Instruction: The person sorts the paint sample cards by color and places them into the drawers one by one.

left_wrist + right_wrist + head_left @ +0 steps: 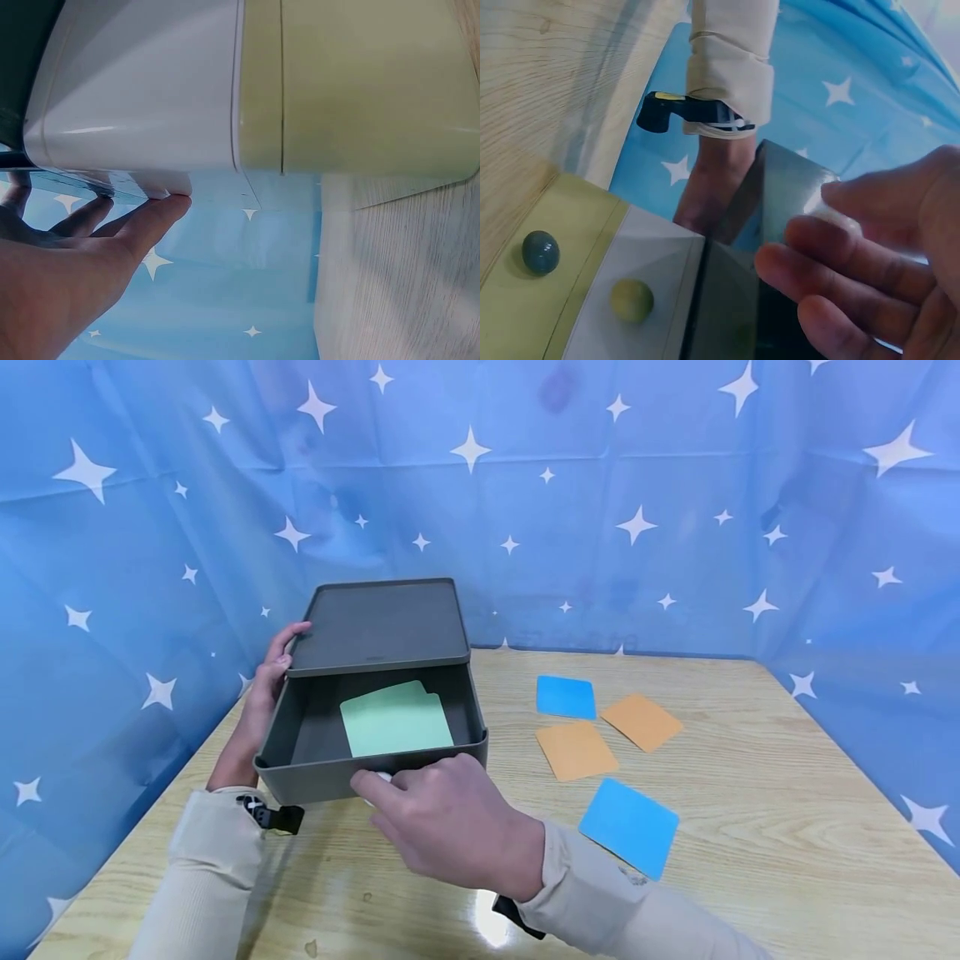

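A small chest of drawers (378,620) stands at the left of the table, its dark grey top drawer (315,783) pulled out. Inside that drawer lie pale green cards (397,727), one overlapping another. My right hand (450,814) pinches the drawer's white knob (385,776) between thumb and fingers. Along the chest's left side rests my left hand (258,693), its fingers extended against the wall. Below the grey drawer, the left wrist view shows a white drawer section (142,90) and a yellow-green one (375,82).
Two blue cards, one near (630,827) and one far (566,697), lie right of the chest with two orange cards (576,750). A yellow knob (632,301) and a dark knob (541,252) jut from the lower drawers. A starry blue curtain (525,510) encloses the wooden table (787,827).
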Demonstrator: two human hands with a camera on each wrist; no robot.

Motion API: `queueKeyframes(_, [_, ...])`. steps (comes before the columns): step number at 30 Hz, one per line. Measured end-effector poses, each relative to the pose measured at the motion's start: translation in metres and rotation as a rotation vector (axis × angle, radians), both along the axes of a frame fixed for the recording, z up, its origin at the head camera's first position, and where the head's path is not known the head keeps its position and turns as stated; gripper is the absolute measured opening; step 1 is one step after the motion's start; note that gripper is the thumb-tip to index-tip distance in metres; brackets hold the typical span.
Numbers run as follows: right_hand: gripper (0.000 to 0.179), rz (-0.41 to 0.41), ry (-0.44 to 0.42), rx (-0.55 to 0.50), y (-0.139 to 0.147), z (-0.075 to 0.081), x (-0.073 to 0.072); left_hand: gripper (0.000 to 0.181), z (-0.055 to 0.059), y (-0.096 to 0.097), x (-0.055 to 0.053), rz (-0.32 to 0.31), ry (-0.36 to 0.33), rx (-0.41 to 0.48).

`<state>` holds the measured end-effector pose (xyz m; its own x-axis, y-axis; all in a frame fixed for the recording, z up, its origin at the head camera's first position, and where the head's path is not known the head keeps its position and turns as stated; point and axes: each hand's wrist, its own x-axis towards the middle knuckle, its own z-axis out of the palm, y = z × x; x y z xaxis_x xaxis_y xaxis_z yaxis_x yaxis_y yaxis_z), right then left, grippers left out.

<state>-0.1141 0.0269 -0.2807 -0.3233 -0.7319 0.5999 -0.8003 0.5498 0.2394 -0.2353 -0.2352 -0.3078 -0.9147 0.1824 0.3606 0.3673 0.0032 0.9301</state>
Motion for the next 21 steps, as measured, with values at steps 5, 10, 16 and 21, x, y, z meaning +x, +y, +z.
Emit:
queueKeyframes(5, [0.014,-0.018,0.035,-0.015,-0.0012,-0.0039,-0.0009,0.053,0.0006,0.0004,0.001,0.001,-0.009,-0.002])
queueKeyframes(10, [0.018,-0.011,0.058,-0.034,-0.0018,-0.0056,-0.0016,0.053,0.0005,-0.0003,0.0004,-0.013,-0.013,0.012])
queueKeyframes(16, [0.019,0.004,0.073,-0.05,-0.0017,-0.0067,-0.003,0.052,-0.0006,-0.0008,0.0005,-0.033,-0.016,0.035])
queueKeyframes(21, [0.019,0.003,0.108,-0.065,-0.0024,-0.0072,-0.0051,0.052,0.0014,0.0008,0.0009,-0.031,-0.004,0.029])
